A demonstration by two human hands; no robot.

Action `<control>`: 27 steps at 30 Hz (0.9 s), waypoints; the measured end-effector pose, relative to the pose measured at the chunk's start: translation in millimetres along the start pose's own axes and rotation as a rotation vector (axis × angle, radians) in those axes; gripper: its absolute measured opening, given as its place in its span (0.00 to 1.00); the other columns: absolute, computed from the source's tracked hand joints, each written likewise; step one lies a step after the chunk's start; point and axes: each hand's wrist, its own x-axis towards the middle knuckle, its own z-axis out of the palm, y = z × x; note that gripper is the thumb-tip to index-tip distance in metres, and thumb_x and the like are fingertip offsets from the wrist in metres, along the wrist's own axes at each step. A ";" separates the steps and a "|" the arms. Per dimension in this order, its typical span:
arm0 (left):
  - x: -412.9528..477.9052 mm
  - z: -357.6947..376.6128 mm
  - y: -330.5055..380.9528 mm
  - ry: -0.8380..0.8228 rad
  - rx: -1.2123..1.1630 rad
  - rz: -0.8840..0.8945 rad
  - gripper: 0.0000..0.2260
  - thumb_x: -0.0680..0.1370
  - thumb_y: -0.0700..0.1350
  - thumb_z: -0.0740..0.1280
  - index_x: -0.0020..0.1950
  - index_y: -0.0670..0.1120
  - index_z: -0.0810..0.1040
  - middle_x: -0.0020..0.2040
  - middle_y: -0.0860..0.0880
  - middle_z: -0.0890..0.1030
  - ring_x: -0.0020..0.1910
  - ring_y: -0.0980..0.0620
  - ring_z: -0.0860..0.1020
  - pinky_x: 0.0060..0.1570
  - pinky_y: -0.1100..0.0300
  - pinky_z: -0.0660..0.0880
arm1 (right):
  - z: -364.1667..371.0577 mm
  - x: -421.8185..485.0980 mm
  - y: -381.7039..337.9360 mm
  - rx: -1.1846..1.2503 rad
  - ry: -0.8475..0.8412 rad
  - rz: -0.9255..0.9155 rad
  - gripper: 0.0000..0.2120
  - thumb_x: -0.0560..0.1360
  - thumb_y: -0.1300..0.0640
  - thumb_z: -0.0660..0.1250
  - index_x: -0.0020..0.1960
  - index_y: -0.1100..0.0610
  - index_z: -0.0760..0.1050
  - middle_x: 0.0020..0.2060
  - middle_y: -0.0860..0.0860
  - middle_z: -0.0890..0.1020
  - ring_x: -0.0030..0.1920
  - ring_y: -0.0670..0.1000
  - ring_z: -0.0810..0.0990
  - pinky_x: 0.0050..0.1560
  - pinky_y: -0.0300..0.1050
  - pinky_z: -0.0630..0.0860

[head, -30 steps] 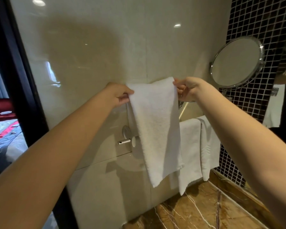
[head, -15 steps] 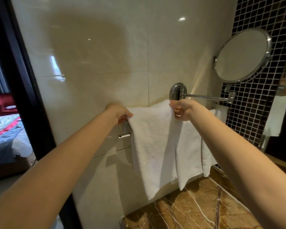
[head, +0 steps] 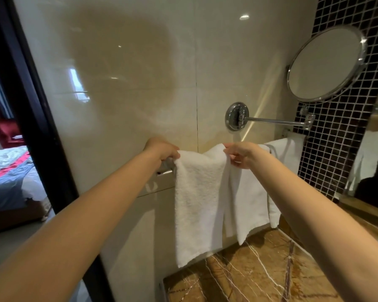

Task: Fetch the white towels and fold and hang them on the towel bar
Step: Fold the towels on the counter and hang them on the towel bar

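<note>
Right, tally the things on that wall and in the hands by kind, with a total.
White towels: 3, the held towel, the middle towel and the far towel.
Round mirrors on a swing arm: 1, the mirror.
Hands: 2, the left hand and the right hand, each gripping a top corner of the held towel.
Total: 6.

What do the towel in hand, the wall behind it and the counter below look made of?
Towel: white looped terry, probably cotton, with a nubbly matte pile. Wall: glossy cream tile, ceramic or polished stone, mirroring ceiling lights, with a thin grout line. Counter: polished brown marble or a lookalike, with white veins.
</note>
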 end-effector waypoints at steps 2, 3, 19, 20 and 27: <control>-2.0 0.6 0.1 0.001 0.011 -0.007 0.16 0.71 0.34 0.71 0.58 0.41 0.82 0.58 0.45 0.82 0.48 0.54 0.79 0.36 0.67 0.69 | -0.8 -0.4 -1.2 -0.051 0.028 -0.027 0.18 0.78 0.68 0.62 0.65 0.57 0.75 0.38 0.49 0.75 0.37 0.45 0.72 0.38 0.36 0.69; -2.6 1.0 -0.1 -0.001 0.006 -0.009 0.15 0.70 0.33 0.71 0.57 0.41 0.82 0.58 0.45 0.81 0.47 0.53 0.77 0.34 0.67 0.69 | -2.1 -0.6 -2.5 -0.078 0.049 -0.043 0.17 0.78 0.68 0.62 0.65 0.57 0.75 0.39 0.50 0.75 0.38 0.46 0.72 0.38 0.36 0.69; -17.6 6.1 -4.9 0.007 0.085 0.045 0.08 0.68 0.33 0.73 0.42 0.44 0.82 0.34 0.49 0.80 0.32 0.55 0.77 0.23 0.70 0.70 | -23.9 13.4 1.5 -0.195 -0.101 0.007 0.09 0.76 0.67 0.65 0.47 0.56 0.80 0.43 0.48 0.81 0.43 0.44 0.77 0.47 0.36 0.74; -18.0 5.8 -4.9 0.007 0.078 0.043 0.07 0.67 0.33 0.74 0.42 0.43 0.83 0.35 0.48 0.80 0.33 0.55 0.78 0.23 0.70 0.70 | -22.4 10.8 0.9 -0.196 -0.088 0.012 0.04 0.74 0.64 0.70 0.44 0.56 0.79 0.41 0.48 0.81 0.42 0.44 0.77 0.48 0.36 0.75; -16.1 7.3 -7.6 0.044 0.153 0.082 0.05 0.68 0.39 0.75 0.43 0.47 0.84 0.39 0.50 0.83 0.35 0.57 0.78 0.26 0.70 0.68 | -17.9 14.1 0.3 -0.248 -0.020 -0.051 0.07 0.73 0.63 0.71 0.39 0.54 0.76 0.34 0.47 0.78 0.38 0.43 0.74 0.42 0.35 0.72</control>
